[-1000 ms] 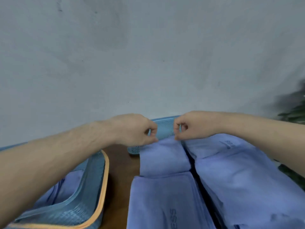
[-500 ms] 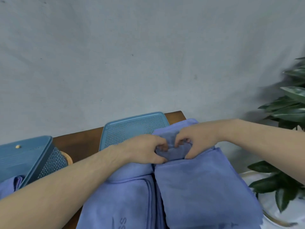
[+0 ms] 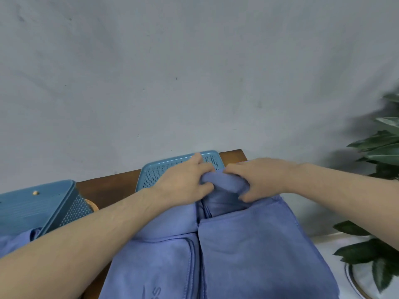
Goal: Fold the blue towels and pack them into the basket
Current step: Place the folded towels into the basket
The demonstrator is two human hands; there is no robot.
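On the brown wooden worktop, near its far edge, both hands meet over a bunched fold of blue towel. The left hand has its fingers curled into the cloth from the left side, thumb and fingertips pinching the raised ridge. The right hand grips the same ridge from the right, its fingers wrapped over the top and the thumb tucked beneath, so the two hands are almost touching across the fold. Below them the blue towels lie in two flat stacks side by side, a left stack with stitched hems and faint lettering near the bottom edge, and a right stack whose top layer spreads toward the right edge of the worktop. Behind the left hand a teal perforated lid lies flat on the worktop, partly hidden by the fingers. At far left stands the teal basket, its mesh wall tilted in the view, with a bit of blue cloth showing beside its near edge; whether that cloth is inside the basket cannot be told. A leafy green plant stands at the right, against the grey wall.
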